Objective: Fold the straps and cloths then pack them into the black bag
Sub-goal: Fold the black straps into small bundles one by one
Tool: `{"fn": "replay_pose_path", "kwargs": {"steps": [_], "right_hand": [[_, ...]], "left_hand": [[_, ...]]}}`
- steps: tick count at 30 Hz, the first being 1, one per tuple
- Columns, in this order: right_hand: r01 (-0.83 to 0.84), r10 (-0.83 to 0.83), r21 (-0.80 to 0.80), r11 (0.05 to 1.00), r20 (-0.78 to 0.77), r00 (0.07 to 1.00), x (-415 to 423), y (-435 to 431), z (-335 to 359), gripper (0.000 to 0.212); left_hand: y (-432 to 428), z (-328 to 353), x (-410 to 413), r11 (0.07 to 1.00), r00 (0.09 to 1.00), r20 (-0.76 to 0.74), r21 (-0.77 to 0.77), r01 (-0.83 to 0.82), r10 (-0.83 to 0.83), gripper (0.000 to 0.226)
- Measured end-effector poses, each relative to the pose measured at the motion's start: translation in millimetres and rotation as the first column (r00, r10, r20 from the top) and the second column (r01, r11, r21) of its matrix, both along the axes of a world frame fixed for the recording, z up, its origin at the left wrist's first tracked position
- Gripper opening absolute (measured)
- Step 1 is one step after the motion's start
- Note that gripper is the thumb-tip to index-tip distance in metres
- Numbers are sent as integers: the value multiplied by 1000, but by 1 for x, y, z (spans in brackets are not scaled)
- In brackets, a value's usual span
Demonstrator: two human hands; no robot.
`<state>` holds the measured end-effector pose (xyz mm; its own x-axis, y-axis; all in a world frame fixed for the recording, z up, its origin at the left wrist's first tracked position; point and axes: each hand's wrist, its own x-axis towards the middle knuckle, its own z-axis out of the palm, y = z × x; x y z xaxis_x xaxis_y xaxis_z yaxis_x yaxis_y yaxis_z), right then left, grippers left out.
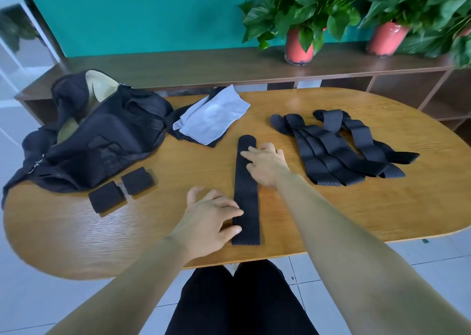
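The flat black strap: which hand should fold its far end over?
Probably the right hand: it rests on the strap near the rounded far end, while the left hand presses the near end.

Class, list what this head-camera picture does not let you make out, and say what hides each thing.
Head view:
1. Inside of the black bag: hidden by its own folds.
2. Dark cloth: mostly covered by the grey cloth.
3. Count in the pile of straps: they overlap.
4. Part of the flat strap: the right hand covers it.
5. Outermost plant: cut off by the frame edge.
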<state>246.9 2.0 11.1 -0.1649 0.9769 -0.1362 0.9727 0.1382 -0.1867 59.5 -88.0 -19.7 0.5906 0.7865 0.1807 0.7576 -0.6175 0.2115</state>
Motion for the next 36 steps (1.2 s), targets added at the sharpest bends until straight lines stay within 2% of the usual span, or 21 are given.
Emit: {"fn": "replay_pose_path", "kwargs": {"steps": [4, 5, 8, 11, 14, 16, 21, 26, 32, 36], "right_hand": [[41, -17, 72, 997, -295, 955, 9, -32, 11, 47], [61, -23, 88, 994, -374, 927, 11, -45, 12, 47], [69, -20, 64, 996, -574, 819, 16, -85, 6, 54], [52, -75, -55, 997, -706, 705, 20, -119, -10, 62], [57, -117, -110, 992, -671, 732, 20, -137, -24, 63], [97, -121, -73, 993, -653, 747, 18, -140, -30, 56], [346, -238, -5, 938, -735, 635, 6, -130, -42, 21], [491, -324, 26, 871, -722, 612, -5, -124, -44, 12], [537, -327, 175, 825, -626, 708, -10, -122, -47, 11], [550, -327, 212, 808, -614, 718, -11, -120, -53, 12]], "left_hand": [[-6, -6, -7, 998, 979, 197, -33, -47, 53, 32], [-9, -6, -7, 998, 975, 218, -53, -41, 51, 36], [-18, 0, -9, 987, 977, 202, -154, -34, 65, 58], [-22, -1, -7, 982, 984, 159, -183, -54, 84, 64], [-22, -10, -3, 981, 969, 198, -151, -118, 147, 53], [-21, -12, 0, 969, 938, 266, -161, -185, 223, 43], [-19, -12, 9, 934, 875, 328, -158, -321, 356, 17], [-12, -11, 19, 899, 846, 303, -130, -418, 438, 23], [-8, -4, 32, 874, 856, 176, -98, -475, 485, 30], [-5, 2, 36, 876, 872, 91, -95, -473, 481, 30]]}}
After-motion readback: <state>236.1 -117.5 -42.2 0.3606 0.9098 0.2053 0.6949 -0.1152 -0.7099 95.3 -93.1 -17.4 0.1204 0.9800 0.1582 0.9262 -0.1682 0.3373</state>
